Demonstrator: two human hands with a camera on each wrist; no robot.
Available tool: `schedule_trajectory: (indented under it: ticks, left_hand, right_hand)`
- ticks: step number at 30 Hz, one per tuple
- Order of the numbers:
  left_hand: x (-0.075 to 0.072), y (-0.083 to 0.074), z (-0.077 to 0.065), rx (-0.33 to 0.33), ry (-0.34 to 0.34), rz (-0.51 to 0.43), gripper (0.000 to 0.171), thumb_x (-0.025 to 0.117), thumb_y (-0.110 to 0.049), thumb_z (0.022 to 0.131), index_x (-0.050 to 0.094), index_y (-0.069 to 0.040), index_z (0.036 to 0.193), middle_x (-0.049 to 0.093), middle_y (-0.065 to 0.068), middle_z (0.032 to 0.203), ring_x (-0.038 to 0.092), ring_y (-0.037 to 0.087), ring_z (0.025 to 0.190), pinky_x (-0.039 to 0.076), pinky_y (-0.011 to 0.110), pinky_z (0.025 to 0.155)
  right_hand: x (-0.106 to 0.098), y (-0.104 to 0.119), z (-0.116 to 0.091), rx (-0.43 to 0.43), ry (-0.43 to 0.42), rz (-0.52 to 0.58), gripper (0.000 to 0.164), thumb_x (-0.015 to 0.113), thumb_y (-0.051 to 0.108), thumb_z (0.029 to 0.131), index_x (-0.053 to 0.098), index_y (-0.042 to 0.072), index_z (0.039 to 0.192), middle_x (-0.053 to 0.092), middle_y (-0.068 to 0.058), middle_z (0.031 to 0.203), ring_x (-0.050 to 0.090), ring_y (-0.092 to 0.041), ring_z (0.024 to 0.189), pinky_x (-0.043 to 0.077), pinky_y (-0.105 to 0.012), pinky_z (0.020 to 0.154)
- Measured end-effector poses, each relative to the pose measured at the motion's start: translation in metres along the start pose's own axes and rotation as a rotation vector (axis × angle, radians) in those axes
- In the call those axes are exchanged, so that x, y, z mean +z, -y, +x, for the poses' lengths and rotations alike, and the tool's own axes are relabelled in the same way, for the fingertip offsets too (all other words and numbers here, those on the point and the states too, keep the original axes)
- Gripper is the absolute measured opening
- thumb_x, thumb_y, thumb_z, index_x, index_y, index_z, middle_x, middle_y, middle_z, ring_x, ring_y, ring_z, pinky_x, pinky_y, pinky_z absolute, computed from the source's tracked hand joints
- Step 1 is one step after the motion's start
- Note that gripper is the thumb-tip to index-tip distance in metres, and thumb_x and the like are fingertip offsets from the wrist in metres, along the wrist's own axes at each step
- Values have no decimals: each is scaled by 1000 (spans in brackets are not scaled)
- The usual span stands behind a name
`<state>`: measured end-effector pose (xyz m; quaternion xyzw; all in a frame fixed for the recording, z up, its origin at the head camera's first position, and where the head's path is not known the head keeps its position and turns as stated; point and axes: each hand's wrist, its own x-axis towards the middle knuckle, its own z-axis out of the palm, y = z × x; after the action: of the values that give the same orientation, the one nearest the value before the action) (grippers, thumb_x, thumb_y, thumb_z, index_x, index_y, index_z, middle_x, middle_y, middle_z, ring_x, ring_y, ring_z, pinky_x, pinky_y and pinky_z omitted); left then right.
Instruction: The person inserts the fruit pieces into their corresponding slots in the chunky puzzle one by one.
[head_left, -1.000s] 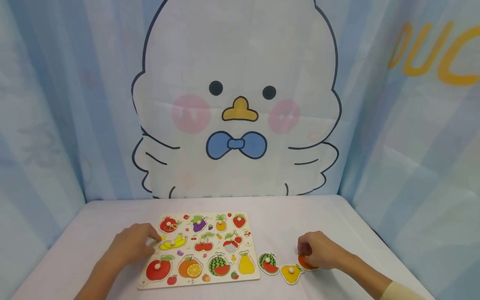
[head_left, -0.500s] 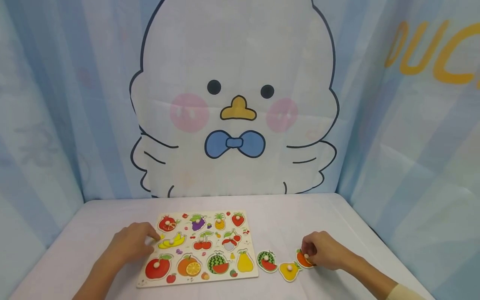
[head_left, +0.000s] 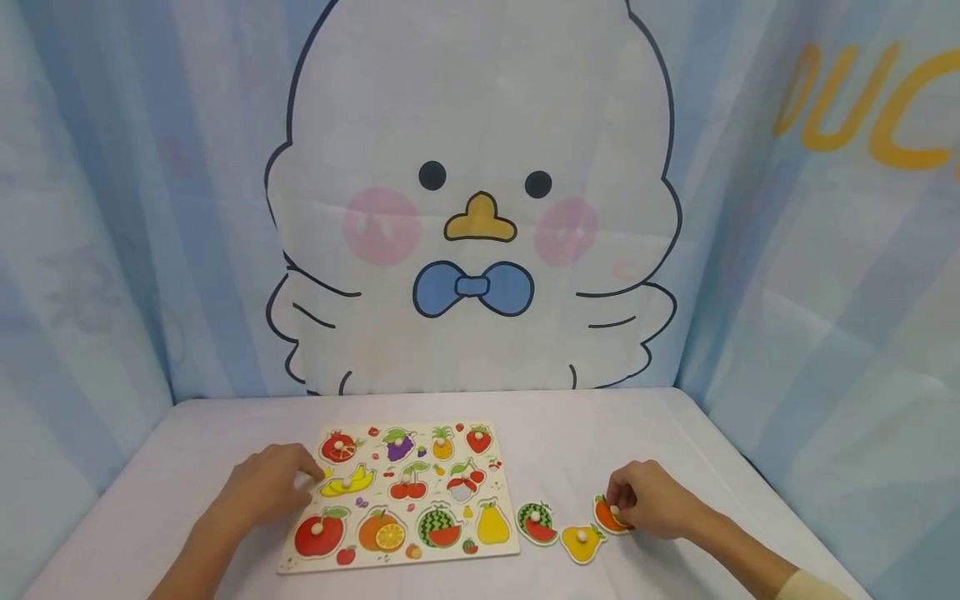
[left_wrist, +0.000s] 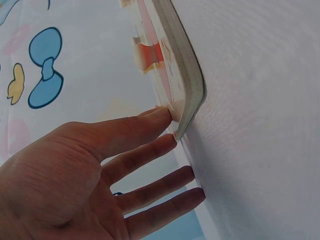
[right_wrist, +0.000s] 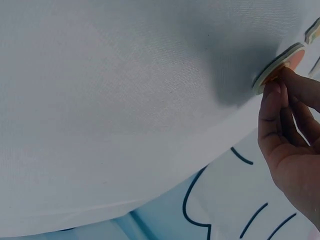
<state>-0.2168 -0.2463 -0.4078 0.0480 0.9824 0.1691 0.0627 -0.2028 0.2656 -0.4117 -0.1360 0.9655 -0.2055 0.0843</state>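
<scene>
A cream fruit puzzle board [head_left: 315, 565] lies flat on the white table. My left hand [head_left: 273, 487] touches its left edge; in the left wrist view the thumb and index fingertips meet the board's corner while the other fingers stretch out loosely. To the right of the board, my right hand [head_left: 647, 500] pinches the small knob of an orange puzzle piece [head_left: 606, 515], whose right side the fingers cover. Thumb and fingertips come together on that piece in the right wrist view. Between it and the board lie a watermelon piece [head_left: 536, 523] and a pear piece [head_left: 582, 544], both knobbed.
On the board, the apple [head_left: 318, 537], bananas [head_left: 352, 482] and several other fruits carry knobs. The printed pear [head_left: 492, 523], watermelon [head_left: 438, 530] and orange [head_left: 380, 532] show none. A curtain with a cartoon duck [head_left: 480, 358] hangs behind the table.
My right hand has shifted slightly right and its fingers uncover more of the orange piece, whose knob now shows. The left hand stays at the board's edge.
</scene>
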Motion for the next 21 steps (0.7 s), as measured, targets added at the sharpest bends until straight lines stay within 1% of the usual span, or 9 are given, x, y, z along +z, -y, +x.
schedule_trajectory:
  ticks: [4,10,15,21]
  left_hand:
    - [1,2,-1,5,-6,7,24,80,-14,74,73,-15,97,67,6,105,56,38,107,46,60,88]
    - [1,2,-1,7,-10,5,24,80,-15,74,73,-16,97,67,5,106,56,37,108,46,59,88]
    - [1,2,-1,10,-25,4,25,81,-15,74,73,-15,98,67,6,105,56,36,107,46,59,88]
    - [2,2,-2,14,-37,-4,25,81,-14,73,73,-15,98,67,6,105,56,37,108,46,59,89]
  right_hand:
    - [0,4,3,-15,-44,-19,18,76,0,74,66,15,80,55,5,70,50,-14,66,47,-21,56]
    - [2,15,12,-19,-93,-4,18,77,1,75,66,14,81,55,5,70,50,-14,66,48,-21,56]
    - [8,27,20,-32,-103,18,17,77,2,76,66,14,82,56,5,71,50,-14,66,49,-20,57]
    - [13,42,27,-87,-86,45,14,77,5,77,68,14,84,57,6,73,52,-14,67,50,-19,58]
